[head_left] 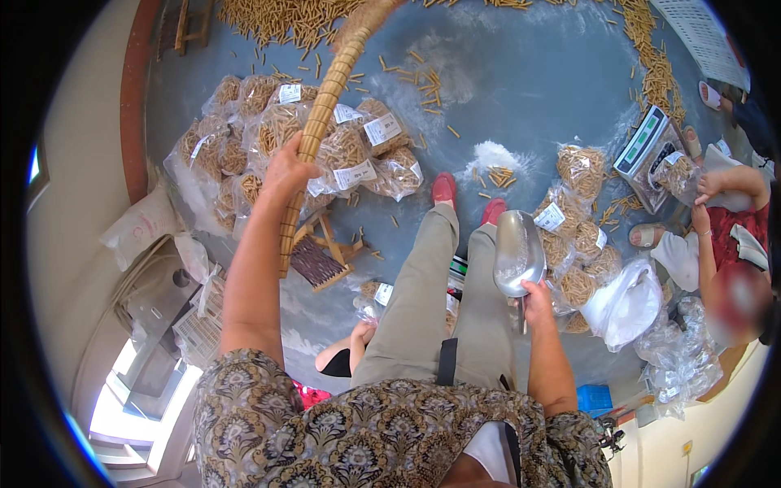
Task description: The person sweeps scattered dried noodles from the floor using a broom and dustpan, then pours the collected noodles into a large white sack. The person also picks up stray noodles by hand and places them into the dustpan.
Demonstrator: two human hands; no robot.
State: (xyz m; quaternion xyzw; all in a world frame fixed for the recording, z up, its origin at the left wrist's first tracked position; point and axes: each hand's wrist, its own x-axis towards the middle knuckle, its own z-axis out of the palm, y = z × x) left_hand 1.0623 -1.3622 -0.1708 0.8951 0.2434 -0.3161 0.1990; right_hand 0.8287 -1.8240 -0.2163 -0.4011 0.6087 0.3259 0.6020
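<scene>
I stand on a blue-grey floor (537,89) with my red shoes (444,189) showing past my beige trousers. My left hand (286,172) is clenched around the woven handle of a long broom (325,106), which runs up and away from me toward the far pile of loose tan snack sticks (285,20) spread along the top edge. My right hand (537,299) grips the handle of a metal scoop (517,252), its bowl pointing away from me and looking empty.

Just beyond my left hand lies a heap of clear bags (342,142) filled with the same sticks, each with a white label; the broom handle crosses in front of them. Below that heap a small wooden stool (324,254) sits tipped on the floor, near my left leg. Scattered sticks and a patch of white powder (492,154) lie on the floor ahead of my shoes.

To the right of the scoop, more filled bags (579,244) are stacked close together, and a white sack (630,305) lies open beside them; I cannot tell what is in it. Farther right a weighing scale (644,146) stands on the floor with a bag of sticks at it, and another person in red (732,220) sits there with hands at that bag. Empty clear plastic bags (683,358) are bunched near that person. Another band of loose sticks (655,69) runs along the upper right.
</scene>
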